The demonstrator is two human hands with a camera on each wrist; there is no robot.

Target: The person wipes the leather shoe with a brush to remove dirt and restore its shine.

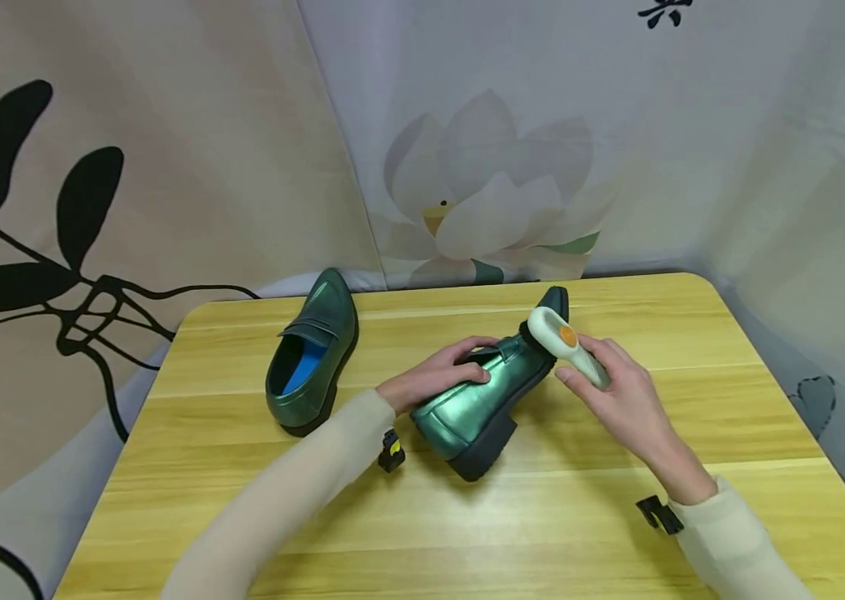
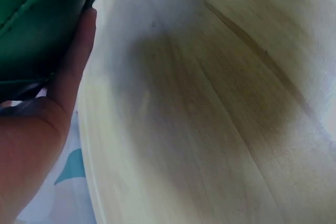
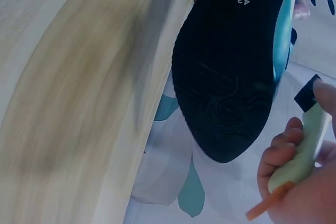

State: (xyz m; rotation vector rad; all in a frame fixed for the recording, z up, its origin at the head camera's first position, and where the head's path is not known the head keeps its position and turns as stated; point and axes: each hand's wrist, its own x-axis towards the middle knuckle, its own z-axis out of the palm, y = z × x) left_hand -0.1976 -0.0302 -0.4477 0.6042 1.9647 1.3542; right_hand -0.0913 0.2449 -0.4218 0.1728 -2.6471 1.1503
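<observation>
My left hand (image 1: 448,373) grips a shiny green loafer (image 1: 460,414) at its opening and holds it tilted above the table. Some of its fingers are hidden by the shoe. In the left wrist view a digit (image 2: 76,59) lies along the green upper (image 2: 47,30). My right hand (image 1: 621,400) holds a shoe brush (image 1: 580,360) with a white handle, an orange button and dark bristles. In the head view the bristles meet the loafer near its toe. The right wrist view shows the loafer's black sole (image 3: 226,72), marked 43.
A second green loafer (image 1: 310,354) with a blue insole stands upright on the wooden table (image 1: 580,533), left of my hands. Behind the table's back edge hangs a pale curtain (image 1: 227,167) printed with leaves and a flower.
</observation>
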